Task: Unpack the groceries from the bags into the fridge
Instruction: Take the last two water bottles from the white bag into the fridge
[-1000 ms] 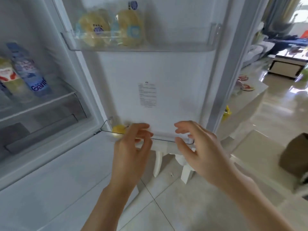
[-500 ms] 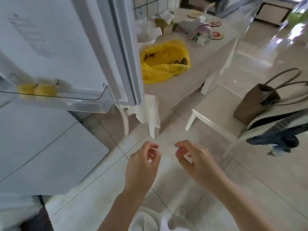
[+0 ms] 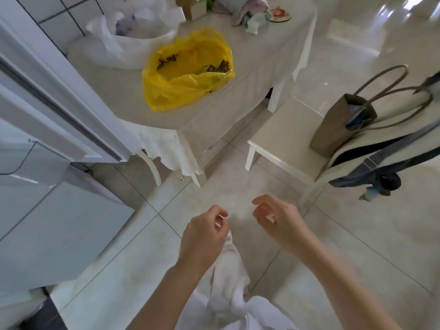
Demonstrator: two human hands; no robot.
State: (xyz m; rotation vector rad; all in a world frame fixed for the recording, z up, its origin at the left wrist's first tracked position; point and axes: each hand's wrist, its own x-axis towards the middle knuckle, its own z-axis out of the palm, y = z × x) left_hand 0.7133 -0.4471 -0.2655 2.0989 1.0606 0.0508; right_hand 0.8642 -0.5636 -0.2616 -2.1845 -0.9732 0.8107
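Yellow bag (image 3: pixel 188 70), black print, seemingly unreadable

floor: glossy pale square-tile floor (image 3: pixel 357 234) with thin dark grout, bright glare top right | wall: white tiled wall (image 3: pixel 59 17) top left | furniture: white-clothed table (image 3: pixel 250 75) on white legs, white wooden chair (image 3: pixel 285 144) just beside it, taupe tote handbag (image 3: pixel 342 122) on the seat, denim garment (image 3: pixel 381 172) draped over the chair

We're in a home kitchen: open fridge door (image 3: pixel 54 96) on the left, cloth-draped table (image 3: pixel 238 75) with a yellow shopping bag (image 3: pixel 188 70), white chair (image 3: pixel 285 144), glossy tiled floor (image 3: pixel 357 234).
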